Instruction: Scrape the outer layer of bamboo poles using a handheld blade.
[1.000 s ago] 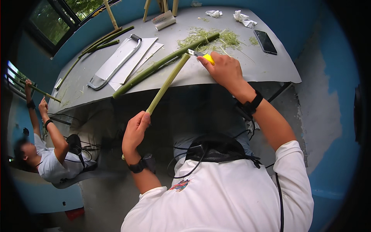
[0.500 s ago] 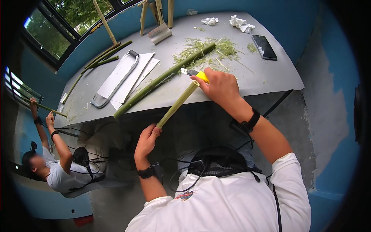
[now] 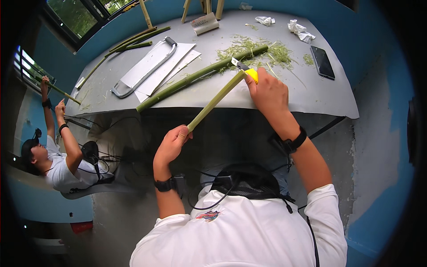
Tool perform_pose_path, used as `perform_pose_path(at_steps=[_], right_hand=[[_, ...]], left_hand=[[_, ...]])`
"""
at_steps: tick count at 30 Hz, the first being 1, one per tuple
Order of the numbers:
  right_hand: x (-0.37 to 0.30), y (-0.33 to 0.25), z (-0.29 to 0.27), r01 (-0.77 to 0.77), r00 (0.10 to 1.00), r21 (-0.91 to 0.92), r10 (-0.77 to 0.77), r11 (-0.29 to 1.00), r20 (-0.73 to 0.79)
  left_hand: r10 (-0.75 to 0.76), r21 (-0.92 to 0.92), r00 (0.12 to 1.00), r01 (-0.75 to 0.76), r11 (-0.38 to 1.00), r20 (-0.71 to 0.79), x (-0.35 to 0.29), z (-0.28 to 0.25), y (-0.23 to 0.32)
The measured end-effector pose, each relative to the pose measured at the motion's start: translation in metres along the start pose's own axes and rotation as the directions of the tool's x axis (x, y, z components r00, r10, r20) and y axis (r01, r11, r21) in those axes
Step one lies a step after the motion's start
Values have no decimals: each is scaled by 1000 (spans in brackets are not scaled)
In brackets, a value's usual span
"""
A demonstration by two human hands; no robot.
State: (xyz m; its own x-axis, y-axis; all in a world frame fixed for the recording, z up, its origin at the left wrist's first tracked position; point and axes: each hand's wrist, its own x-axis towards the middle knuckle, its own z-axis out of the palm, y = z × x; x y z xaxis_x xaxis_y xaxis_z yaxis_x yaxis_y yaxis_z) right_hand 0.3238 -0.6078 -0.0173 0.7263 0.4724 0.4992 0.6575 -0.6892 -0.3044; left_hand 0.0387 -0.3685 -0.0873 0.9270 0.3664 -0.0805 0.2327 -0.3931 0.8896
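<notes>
My left hand (image 3: 171, 144) grips the near end of a green stalk (image 3: 215, 100) that slants up toward the grey table (image 3: 311, 95). My right hand (image 3: 267, 91) holds a yellow utility knife (image 3: 247, 71) with its blade against the stalk's far end. A longer green stalk (image 3: 200, 78) lies across the table just beyond, amid a heap of green shavings (image 3: 267, 51).
White paper sheets and a grey metal handle-shaped bar (image 3: 142, 69) lie left on the table. A black phone (image 3: 322, 62) and crumpled tissues (image 3: 298, 29) are at the right. More stalks (image 3: 133, 40) lie far left. Another person (image 3: 53, 151) at left holds a stalk up.
My left hand has drawn nearer to me and slid rightward with the stalk. The knife hand has stayed at the stalk's far end. The person at left has raised both arms higher.
</notes>
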Motion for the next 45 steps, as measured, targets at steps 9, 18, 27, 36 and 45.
perform_pose_path(at_steps=[9,18,27,36,45], right_hand=[[-9,-23,-24,179,982,291,-155,940,-106],[-13,-50,-15,315,941,108,-325,943,90],[-16,-65,-15,213,943,19,-211,977,256],[7,-11,-7,109,983,-222,-73,969,167],[0,-33,-10,121,985,-19,-117,992,128]], left_hand=[[76,257,971,-15,966,-227,-10,8,30],[82,409,920,89,908,-382,2,28,53],[133,521,892,127,844,-432,-11,25,68],[151,581,892,141,802,-426,-17,22,76],[5,414,936,150,898,-351,-15,8,64]])
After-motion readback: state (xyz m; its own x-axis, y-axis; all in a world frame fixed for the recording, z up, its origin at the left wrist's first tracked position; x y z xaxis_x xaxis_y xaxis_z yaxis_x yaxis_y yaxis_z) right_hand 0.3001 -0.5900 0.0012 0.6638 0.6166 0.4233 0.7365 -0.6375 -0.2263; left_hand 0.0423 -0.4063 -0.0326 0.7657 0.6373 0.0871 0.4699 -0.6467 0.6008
